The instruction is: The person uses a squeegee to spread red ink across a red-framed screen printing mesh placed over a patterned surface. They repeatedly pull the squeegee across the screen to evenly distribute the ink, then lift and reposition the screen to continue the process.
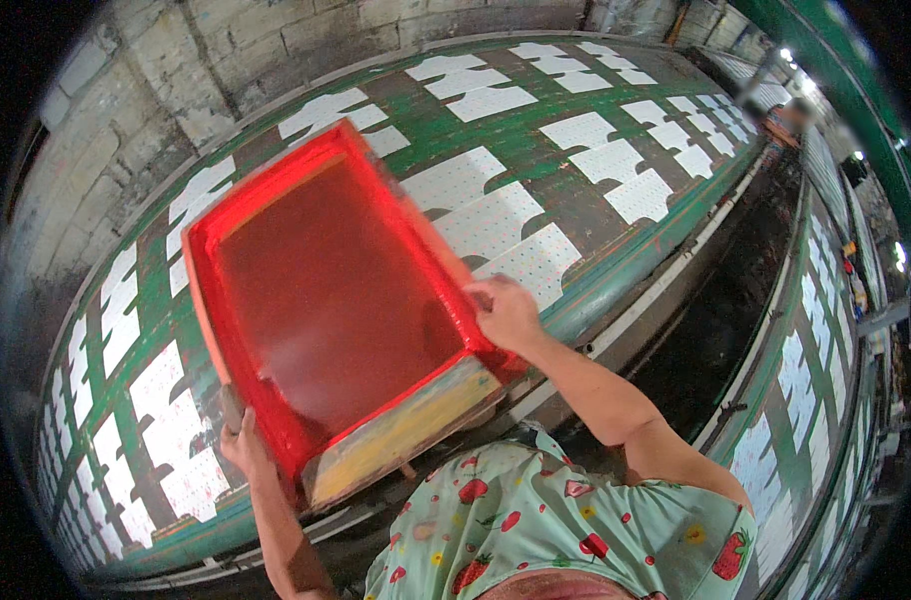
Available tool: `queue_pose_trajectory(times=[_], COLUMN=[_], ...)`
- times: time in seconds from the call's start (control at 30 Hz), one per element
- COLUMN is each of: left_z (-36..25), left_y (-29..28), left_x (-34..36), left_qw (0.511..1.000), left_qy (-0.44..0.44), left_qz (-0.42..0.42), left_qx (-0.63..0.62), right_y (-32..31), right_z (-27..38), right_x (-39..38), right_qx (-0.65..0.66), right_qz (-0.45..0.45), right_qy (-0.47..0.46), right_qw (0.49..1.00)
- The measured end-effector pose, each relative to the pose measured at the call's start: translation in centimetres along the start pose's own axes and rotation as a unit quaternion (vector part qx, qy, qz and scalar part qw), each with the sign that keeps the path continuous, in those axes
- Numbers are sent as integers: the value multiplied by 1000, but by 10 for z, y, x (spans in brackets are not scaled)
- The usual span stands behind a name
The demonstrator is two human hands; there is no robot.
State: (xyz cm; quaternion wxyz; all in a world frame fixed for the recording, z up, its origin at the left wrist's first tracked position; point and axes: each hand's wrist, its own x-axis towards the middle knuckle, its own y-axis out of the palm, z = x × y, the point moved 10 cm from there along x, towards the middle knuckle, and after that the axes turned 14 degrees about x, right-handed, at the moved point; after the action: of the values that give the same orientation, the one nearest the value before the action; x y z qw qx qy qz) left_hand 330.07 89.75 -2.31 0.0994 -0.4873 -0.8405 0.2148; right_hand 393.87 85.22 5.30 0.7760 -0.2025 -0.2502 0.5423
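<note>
A large screen-printing frame (341, 300) is held tilted in front of me, above the long green table. Its rim is coated in bright red ink, and its mesh looks dark red. Yellowish, worn paint covers the frame's near end. My left hand (244, 440) grips the lower left side, beside a small greyish piece on the edge. On the right side, my right hand (506, 315) is closed over the rim, its fingers partly hidden. White cut fabric pieces (496, 215) with small coloured dots lie flat on the table, partly covered by the frame.
The green table (576, 300) stretches far right and left, with several more white pieces. A block wall (276, 45) stands behind it. A dark aisle (716, 290) separates it from a second table (776, 520) with pieces. Another person (784, 125) stands at the aisle's far end.
</note>
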Motion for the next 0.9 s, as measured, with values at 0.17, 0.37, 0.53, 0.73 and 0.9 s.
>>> queue_pose_trajectory(times=[0.17,0.37,0.53,0.73,0.9], left_z=[-41,-84,-119,-134,-135], left_y=[92,204,270,310,324], left_x=[-56,-135,-190,-217,-220], left_qw=[999,1000,999,999,999], left_qy=[32,23,27,40,51], left_qz=[-24,-13,-17,-15,-11], left_qx=[0,-8,11,-24,9], right_y=[-70,-164,-220,-257,-264], right_z=[-80,-182,-242,-270,-290], right_x=[30,49,67,81,87], right_qx=[1,17,25,25,64], right_qz=[-19,-72,-50,-61,-31], right_qy=[22,37,73,62,77], right_qw=[1000,997,996,996,994])
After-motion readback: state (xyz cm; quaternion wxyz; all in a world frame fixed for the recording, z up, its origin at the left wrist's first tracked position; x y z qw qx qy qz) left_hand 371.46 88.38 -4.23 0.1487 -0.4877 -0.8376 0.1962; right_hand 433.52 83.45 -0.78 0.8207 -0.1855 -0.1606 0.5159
